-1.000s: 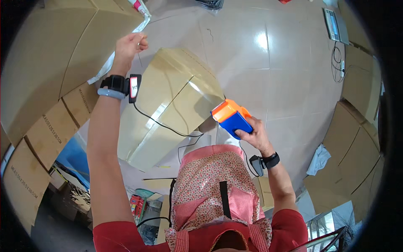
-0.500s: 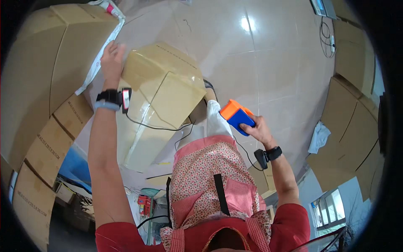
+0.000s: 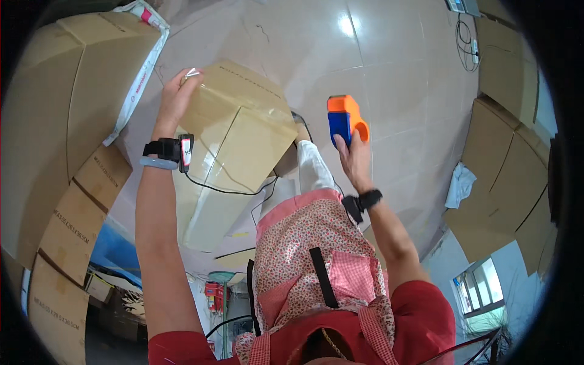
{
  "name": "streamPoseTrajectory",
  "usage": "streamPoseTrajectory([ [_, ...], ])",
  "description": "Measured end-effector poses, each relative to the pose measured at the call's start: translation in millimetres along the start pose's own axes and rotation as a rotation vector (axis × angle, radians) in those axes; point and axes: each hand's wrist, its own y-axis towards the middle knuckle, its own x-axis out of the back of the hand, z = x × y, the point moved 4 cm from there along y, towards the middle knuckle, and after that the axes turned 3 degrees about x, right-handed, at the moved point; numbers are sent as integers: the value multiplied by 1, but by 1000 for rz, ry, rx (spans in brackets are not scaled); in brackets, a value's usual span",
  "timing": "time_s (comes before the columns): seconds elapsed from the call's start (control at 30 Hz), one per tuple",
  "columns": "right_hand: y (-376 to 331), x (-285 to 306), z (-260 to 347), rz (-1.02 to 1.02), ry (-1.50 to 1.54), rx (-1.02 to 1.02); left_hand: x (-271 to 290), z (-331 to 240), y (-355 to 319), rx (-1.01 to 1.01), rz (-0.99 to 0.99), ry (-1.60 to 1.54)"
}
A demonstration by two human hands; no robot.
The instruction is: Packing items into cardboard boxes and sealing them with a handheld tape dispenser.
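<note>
Two hands are up in my view, one on each side of the cardboard box (image 3: 234,137) that stands on the tiled floor (image 3: 401,79) in front of the apron. My left hand (image 3: 175,97) sits at about eleven o'clock, its grip pressed flat against the box's far top corner, fingers curled over the edge and holding nothing else. My right hand (image 3: 353,155) is at about one o'clock, its grip closed round the blue and orange tape dispenser (image 3: 344,118), held in the air and well apart from the box. From the dispenser the box lies toward nine o'clock; its long axis runs from the far corner near my left hand down toward six o'clock. The left hand is the nearer one, already touching the box. Stacked cartons (image 3: 67,121) stand off at nine o'clock, more cartons (image 3: 505,164) at three
</note>
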Motion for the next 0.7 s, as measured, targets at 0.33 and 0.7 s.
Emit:
streamPoseTrajectory([
  [0.33, 116, -11, 112, 397, -255, 660, -12, -17, 14, 72, -21, 83],
  [0.7, 46, -15, 116, -63, 185, 411, 1, -7, 16, -5, -74, 55],
])
